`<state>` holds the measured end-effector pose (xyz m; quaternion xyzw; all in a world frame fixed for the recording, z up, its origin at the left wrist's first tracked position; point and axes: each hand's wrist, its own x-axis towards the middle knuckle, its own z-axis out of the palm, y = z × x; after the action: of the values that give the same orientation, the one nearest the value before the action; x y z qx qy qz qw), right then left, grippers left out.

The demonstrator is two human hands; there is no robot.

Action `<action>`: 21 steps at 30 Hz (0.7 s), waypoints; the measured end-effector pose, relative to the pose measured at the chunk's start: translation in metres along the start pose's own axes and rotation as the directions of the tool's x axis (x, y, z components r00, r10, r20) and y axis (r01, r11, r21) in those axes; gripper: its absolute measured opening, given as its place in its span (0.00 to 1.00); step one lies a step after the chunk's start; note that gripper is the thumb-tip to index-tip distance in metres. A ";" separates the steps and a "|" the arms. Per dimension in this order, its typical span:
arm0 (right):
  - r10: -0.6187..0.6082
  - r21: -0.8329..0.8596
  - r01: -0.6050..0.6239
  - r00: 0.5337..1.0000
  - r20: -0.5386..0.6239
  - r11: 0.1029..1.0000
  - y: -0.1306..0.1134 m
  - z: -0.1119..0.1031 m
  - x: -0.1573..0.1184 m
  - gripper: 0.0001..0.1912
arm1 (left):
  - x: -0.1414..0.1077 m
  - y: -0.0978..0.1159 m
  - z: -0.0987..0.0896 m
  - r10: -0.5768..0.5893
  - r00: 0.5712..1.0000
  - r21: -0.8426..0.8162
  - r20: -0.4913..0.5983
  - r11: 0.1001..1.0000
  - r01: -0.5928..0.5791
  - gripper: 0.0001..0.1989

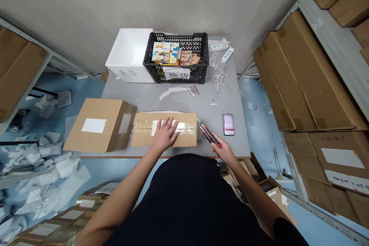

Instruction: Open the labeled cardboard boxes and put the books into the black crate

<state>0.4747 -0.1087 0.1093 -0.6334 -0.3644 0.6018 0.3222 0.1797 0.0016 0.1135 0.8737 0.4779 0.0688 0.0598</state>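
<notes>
- left hand [165,135]: fingers open and spread, lying flat on the top of the taped cardboard box [184,138], holding nothing;
- right hand [223,150]: fingers curled shut around the red-and-black utility knife [209,135]; its long axis slants away and to the left, tip just beside the box's far right corner;
- the box lies near the front edge of the grey worktop [144,100], long axis parallel to that edge;
- a second cardboard box [100,125], with a white label, sits to its left, just apart, jutting past the left edge;
- one smartphone [228,125] lies flat to the right, with open room between it and the right edge;
- along the far edge: one white bin [129,55]; one black crate [191,42] of printed packets; two power strips [219,46]; one white cable [220,78].
</notes>
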 end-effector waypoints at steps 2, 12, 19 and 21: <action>-0.008 -0.022 0.008 1.000 -0.002 1.000 -0.001 0.000 -0.002 0.36 | 0.001 0.000 0.000 0.001 1.000 0.004 -0.004 1.000 -0.001 0.26; -0.016 0.002 0.016 0.999 -0.051 1.000 -0.004 0.009 -0.008 0.37 | 0.002 -0.003 0.001 0.013 1.000 -0.008 -0.008 1.000 -0.013 0.26; 0.011 -0.049 -0.011 1.000 0.001 0.999 -0.008 0.013 -0.007 0.35 | 0.003 -0.003 0.001 0.009 1.000 0.001 -0.005 1.000 -0.009 0.26; 0.027 -0.094 -0.025 0.999 0.017 0.995 -0.009 0.011 -0.009 0.35 | 0.003 -0.002 0.002 0.001 1.000 0.003 -0.006 1.000 -0.001 0.26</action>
<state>0.4631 -0.1121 0.1209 -0.6470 -0.3867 0.5941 0.2810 0.1804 0.0052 0.1116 0.8739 0.4776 0.0710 0.0571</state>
